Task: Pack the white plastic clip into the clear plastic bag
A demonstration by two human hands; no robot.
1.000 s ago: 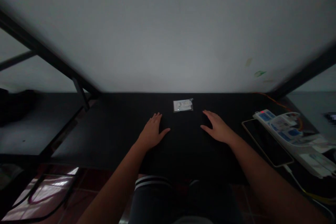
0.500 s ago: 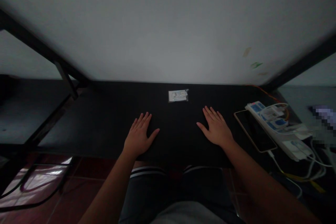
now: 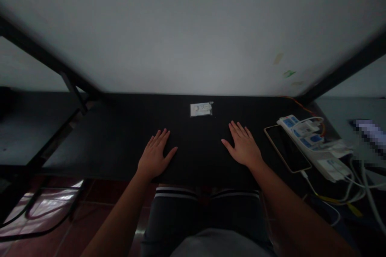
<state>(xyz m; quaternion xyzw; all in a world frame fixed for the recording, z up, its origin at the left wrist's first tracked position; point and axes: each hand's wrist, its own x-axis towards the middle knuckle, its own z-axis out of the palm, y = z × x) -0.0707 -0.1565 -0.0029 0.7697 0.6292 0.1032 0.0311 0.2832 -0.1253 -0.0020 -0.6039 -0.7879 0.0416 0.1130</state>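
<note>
My left hand [image 3: 154, 156] lies flat on the black table [image 3: 99, 140], palm down, thumb spread toward the middle. On the right, my right hand [image 3: 244, 146] rests the same way, fingers a little apart, with nothing under it that shows. Between and beyond the two hands, near the wall, a small clear packet [image 3: 201, 109] with white contents lies flat; neither hand touches it. A phone [image 3: 288, 148] lies face up to the right of my right hand, with a white cable plugged into its near end.
A white power strip [image 3: 313, 146] with plugs and tangled cables [image 3: 358, 192] sits right of the phone. The pale wall [image 3: 193, 40] rises behind the table. Dark metal bars [image 3: 45, 56] frame the left side, and another slants at the right.
The whole view has shifted slightly, so the hands, packet and phone appear a little farther left. Both hands remain flat on the table.
</note>
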